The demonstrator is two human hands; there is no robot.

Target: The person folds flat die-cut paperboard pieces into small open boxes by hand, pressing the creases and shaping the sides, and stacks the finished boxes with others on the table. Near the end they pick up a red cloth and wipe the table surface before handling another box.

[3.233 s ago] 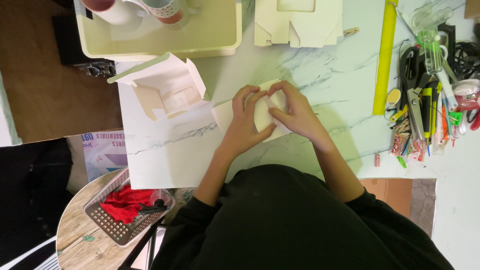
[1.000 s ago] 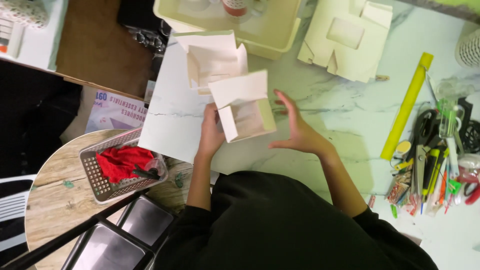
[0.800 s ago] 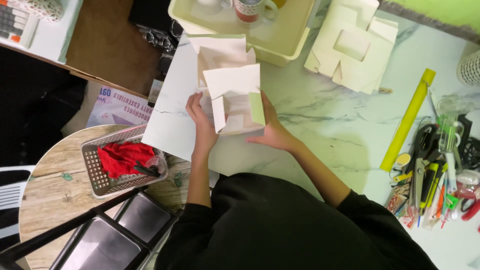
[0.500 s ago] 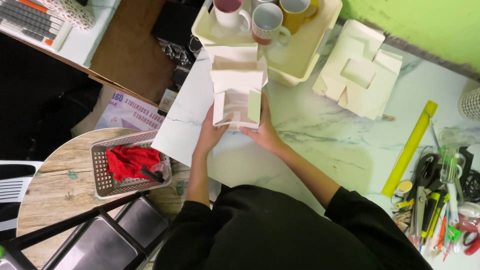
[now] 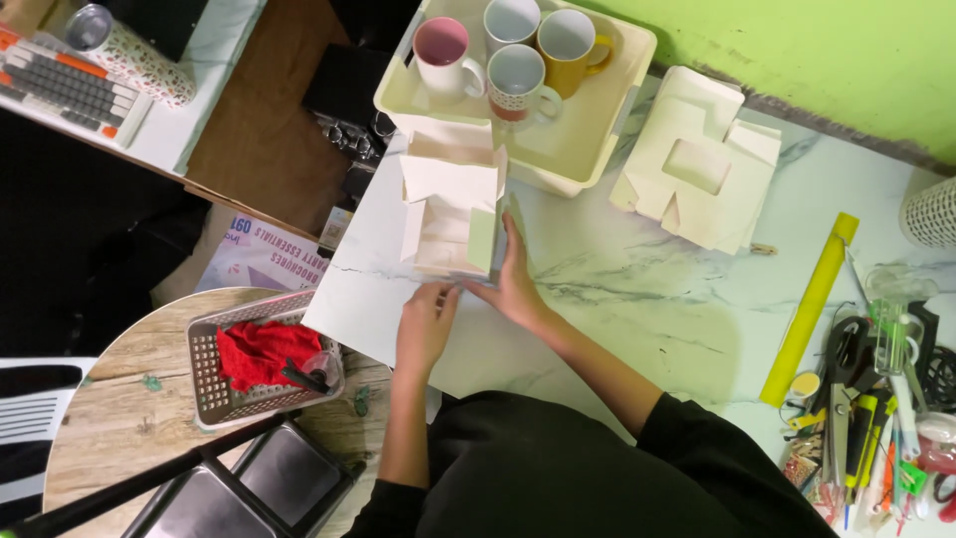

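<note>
The folded paper box [image 5: 450, 211] is showing off-white card, a little creamier inside, and the stack of flat box blanks [image 5: 694, 161] is matching it. The tabletop [image 5: 637, 299] is showing white marble with thin grey veins. The tray [image 5: 588, 120] is looking pale cream; in it, one mug [image 5: 445, 55] is showing a pink inside, another [image 5: 570, 42] is glowing mustard yellow — a third [image 5: 514, 82] is wearing a red-and-white patterned band. The wall [image 5: 827, 60] is shining bright green. The ruler [image 5: 811, 307] is showing yellow. The grey basket [image 5: 214, 394] is holding a red cloth [image 5: 261, 353]. The sleeves [image 5: 717, 468] are showing black.
</note>
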